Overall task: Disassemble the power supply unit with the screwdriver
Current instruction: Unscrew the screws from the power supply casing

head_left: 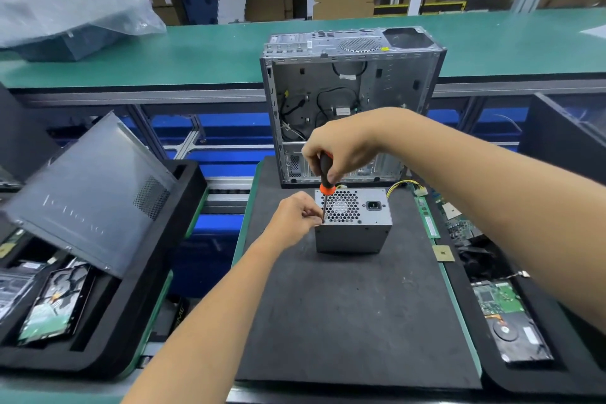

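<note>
Nearest us lay the dark mat (pixel 354 321), bare from its six o'clock edge up to the power supply (pixel 353 226), with open room across its whole near half. The power supply sat at about twelve o'clock on the mat, fan grille and socket facing up, its yellow wires (pixel 398 186) trailing off toward one o'clock. Just behind it, touching or nearly so, stood the open computer case (pixel 351 102) at the mat's far edge.

Our right hand (pixel 341 144) was closed around the black-and-orange handle of the screwdriver (pixel 325 187), which stood nearly upright with its tip at the box's near-left top corner. Our left hand (pixel 295 216) came in from seven o'clock, fingers pinched together against the shaft near the tip; we could not tell whether it gripped a screw.

At nine o'clock a grey side panel (pixel 88 193) leaned in a black tray (pixel 157 272). At three o'clock circuit boards (pixel 498 298) lay along the mat's right edge.
</note>
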### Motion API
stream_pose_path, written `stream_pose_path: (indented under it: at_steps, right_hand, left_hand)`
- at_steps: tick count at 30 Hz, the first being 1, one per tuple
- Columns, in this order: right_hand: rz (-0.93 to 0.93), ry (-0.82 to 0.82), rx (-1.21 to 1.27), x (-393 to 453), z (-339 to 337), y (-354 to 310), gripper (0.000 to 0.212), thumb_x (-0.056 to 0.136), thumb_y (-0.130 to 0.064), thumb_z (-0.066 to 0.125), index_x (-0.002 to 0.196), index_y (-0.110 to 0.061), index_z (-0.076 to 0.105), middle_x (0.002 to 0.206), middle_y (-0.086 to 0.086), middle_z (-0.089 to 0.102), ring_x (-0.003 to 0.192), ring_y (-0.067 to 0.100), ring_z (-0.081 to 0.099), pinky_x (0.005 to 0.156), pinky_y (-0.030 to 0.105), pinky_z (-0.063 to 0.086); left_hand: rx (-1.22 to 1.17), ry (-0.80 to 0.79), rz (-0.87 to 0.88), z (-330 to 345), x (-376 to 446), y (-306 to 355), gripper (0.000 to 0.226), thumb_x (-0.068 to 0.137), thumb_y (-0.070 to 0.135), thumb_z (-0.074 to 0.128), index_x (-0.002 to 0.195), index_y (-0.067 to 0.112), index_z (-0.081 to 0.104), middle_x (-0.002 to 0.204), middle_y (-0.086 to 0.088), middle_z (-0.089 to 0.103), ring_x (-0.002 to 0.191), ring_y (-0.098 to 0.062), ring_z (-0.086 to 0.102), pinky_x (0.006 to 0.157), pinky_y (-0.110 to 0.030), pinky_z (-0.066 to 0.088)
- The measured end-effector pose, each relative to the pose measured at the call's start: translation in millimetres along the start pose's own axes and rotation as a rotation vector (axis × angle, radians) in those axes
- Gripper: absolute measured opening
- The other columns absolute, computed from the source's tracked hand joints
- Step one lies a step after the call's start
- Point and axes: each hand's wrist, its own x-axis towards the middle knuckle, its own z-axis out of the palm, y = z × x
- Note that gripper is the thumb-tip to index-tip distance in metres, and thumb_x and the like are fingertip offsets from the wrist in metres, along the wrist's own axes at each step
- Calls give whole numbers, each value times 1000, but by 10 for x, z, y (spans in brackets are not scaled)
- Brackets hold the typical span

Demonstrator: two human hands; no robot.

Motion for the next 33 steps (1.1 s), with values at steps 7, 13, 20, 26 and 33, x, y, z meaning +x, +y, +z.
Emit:
stream_pose_path:
  at_steps: [7,13,20,26,33]
  right_hand:
    - [227,60,-1,-29,29,-22,49,101,-49,33,93,-5,54,79,12,65,45,24,67,50,28,45]
    - [-25,181,-27,-90,30,18,16,87,-18,64,96,-18,51,81,-11,54,70,6,53,59,25,37]
    - [101,251,-48,-64,129,14,29,97,-43,45,84,-17,48,79,2,56,72,20,59,60,34,42]
    - [-45,214,50,-90,85,84,13,88,-17,60,96,-18,50,80,-15,54,67,-1,50,56,16,34]
    - [121,309,-33,-45,156,64,31,98,-41,42,86,-14,51,78,2,56,76,25,56,61,36,41]
  left_hand:
    - [57,-7,12,-6,6,29,8,79,-1,73,85,4,75,84,6,55,72,-7,56,67,-4,43]
    - [72,-33,15,-16,44,22,7,78,-2,74,83,4,74,82,8,54,74,-11,57,69,-11,47]
    - [74,-85,16,-54,86,4,8,77,-1,76,82,6,74,84,5,55,71,-6,57,67,-8,46]
    - [89,-96,15,-59,92,8,7,78,2,76,82,7,74,86,2,56,73,-10,58,70,-15,48]
    - [87,-99,-3,-52,121,0,11,75,-1,77,77,9,72,87,-1,59,78,-16,62,75,-24,53]
